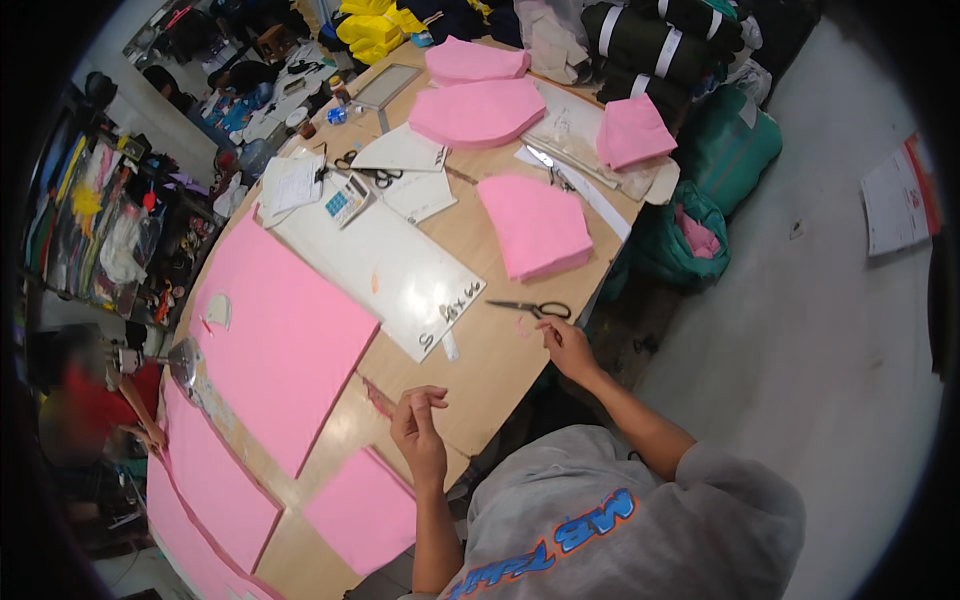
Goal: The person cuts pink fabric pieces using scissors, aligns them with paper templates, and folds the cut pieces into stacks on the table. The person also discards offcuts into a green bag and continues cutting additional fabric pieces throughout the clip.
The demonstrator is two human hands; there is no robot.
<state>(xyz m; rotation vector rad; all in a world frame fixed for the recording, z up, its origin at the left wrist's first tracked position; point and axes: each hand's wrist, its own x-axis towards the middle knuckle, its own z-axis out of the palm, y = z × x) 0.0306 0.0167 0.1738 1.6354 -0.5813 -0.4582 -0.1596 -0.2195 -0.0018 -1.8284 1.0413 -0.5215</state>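
Note:
My right hand [562, 345] pinches at the loop handles of black scissors [522, 306] near the table's right edge. My left hand [420, 420] hangs over the wooden table [420, 385], fingers loosely bent and apart, nothing visible in them. A pink fabric scrap [376, 398] lies left of it. Pink fabric stacks include a square one [355, 510] below my left hand, a large sheet [280, 350] to the left and a curved piece [532, 225] beyond the scissors. A white pattern board [370, 280] lies between them, with a calculator [345, 200] at its far end.
A co-worker in red [135, 405] has hands on pink layers [215, 485] at the left, near a metal machine [182, 365]. More pink stacks [475, 112], rulers and scissors cover the far table. Green sacks [735, 150] and dark rolls [650, 40] stand at the back right beside a wall.

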